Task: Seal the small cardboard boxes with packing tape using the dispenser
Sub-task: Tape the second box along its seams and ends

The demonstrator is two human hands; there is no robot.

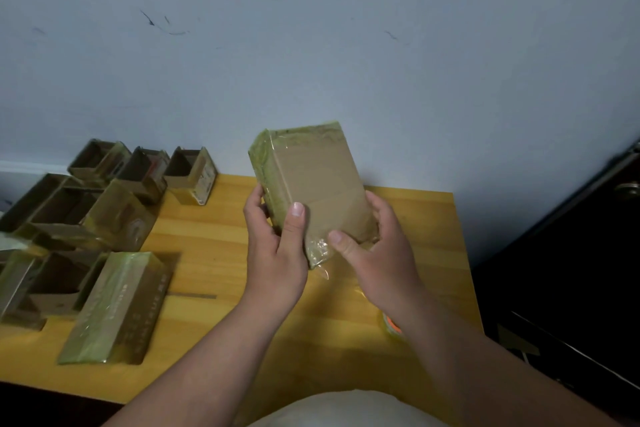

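No legible text on anything.

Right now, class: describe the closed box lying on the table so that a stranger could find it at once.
Start at the yellow wooden table against the pale wall. On its left side stands a cluster of open cardboard boxes. The closed box lies flat at the near edge of that cluster, wrapped in greenish tape, the only shut one resting on the table.

Two sealed boxes [311, 184], about six open boxes [188, 173], two hands [277, 253].

I see a yellow wooden table [214, 253] against a scuffed pale wall [311, 45], and a dark door [571, 253] on the right.
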